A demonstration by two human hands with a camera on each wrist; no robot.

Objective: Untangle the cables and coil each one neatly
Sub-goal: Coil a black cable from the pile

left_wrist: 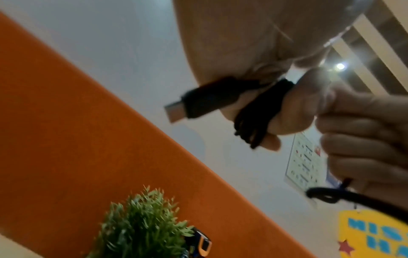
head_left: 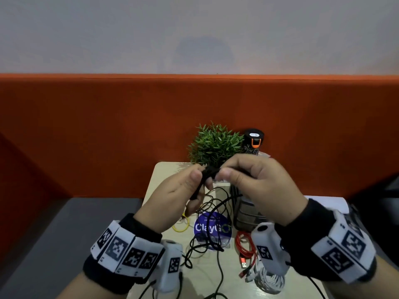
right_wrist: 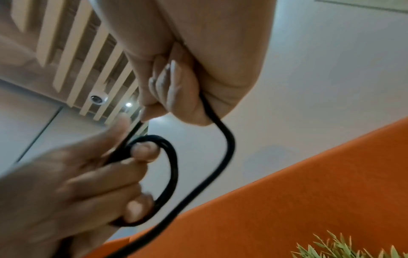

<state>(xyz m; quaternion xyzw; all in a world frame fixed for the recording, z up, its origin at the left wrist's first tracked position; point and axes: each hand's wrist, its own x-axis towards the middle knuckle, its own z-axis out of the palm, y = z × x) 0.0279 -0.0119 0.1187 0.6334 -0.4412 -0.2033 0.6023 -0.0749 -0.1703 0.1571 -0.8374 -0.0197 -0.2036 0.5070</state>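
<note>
I hold a black cable (head_left: pixel 210 172) in both hands above the small table (head_left: pixel 164 175). My left hand (head_left: pixel 195 180) grips a small bundle of its loops (left_wrist: pixel 258 115), and the USB plug (left_wrist: pixel 187 106) sticks out past the palm. My right hand (head_left: pixel 228 175) pinches the free strand (right_wrist: pixel 223 136) just beside the left. The strand curves down from its fingers. The rest of the black cable hangs to the table in a loose tangle (head_left: pixel 210 214). A yellow cable (head_left: pixel 181 226), a red cable (head_left: pixel 246 248) and a coiled white cable (head_left: pixel 268 280) lie on the table.
A green potted plant (head_left: pixel 216 145) and a black bottle (head_left: pixel 254 143) stand at the table's far edge against the orange partition (head_left: pixel 108 130). A dark ribbed container (head_left: pixel 246 214) sits under my right hand. A blue round sticker (head_left: pixel 212 228) marks the tabletop.
</note>
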